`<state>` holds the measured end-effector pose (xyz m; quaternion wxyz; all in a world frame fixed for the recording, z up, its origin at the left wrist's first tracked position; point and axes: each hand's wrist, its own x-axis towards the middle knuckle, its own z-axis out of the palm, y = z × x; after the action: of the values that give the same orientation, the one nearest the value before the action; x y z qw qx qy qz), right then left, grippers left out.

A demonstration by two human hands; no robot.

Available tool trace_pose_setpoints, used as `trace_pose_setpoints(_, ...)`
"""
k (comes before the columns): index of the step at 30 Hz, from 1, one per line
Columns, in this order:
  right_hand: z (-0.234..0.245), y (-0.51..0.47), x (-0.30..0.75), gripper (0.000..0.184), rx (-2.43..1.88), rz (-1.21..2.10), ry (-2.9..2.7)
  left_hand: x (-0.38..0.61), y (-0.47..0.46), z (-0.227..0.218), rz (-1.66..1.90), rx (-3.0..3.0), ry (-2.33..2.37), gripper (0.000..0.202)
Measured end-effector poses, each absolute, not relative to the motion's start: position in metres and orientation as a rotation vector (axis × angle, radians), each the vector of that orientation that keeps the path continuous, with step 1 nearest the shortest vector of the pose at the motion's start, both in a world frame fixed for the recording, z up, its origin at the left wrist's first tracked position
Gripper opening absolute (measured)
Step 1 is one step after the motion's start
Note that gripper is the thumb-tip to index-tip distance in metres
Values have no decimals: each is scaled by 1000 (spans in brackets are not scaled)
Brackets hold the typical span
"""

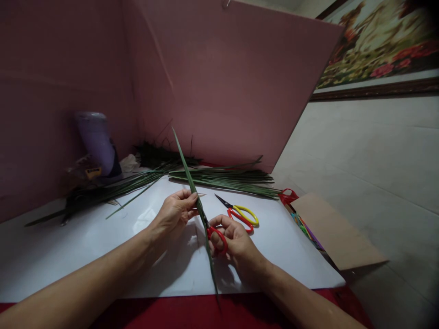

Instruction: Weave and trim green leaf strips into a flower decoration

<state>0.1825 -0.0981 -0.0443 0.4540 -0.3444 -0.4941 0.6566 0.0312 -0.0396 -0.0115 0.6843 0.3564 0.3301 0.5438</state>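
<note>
A long green leaf [188,172] runs from its upright tip down towards the table's near edge. My left hand [176,209] pinches it about midway, thumb on top. In my right hand [236,242] is a pair of red-handled scissors [222,246], with fingers through the loops. Their dark blades lie along the leaf just below my left fingers; whether they are cutting into it I cannot tell. A second pair of scissors [244,218], with one red and one yellow handle, rests on the white tabletop [281,246] beyond my right hand.
Long green leaves [226,179] lie in a bundle at the back, with more leaves [126,185] at the back left. A purple container [98,141] stands there too. On the right, an open cardboard box [339,233] holds colourful items. Pink panels [212,82] enclose the back.
</note>
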Motion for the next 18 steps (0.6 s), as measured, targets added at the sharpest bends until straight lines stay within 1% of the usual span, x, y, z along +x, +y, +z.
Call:
trace_pose_setpoints(5,-45,-98,182,38,-821,1636,-1195,32,-41,-12,1217,801,725,10)
trace_pose_setpoints(14,-45,-98,181,41,-856,1606,-1209,33,-37,-17,1218,801,706,12)
trace_pose_setpoints(18,-42,-99,180,41,-868,1599,-1208,33,-37,-21,1205,817,696,8)
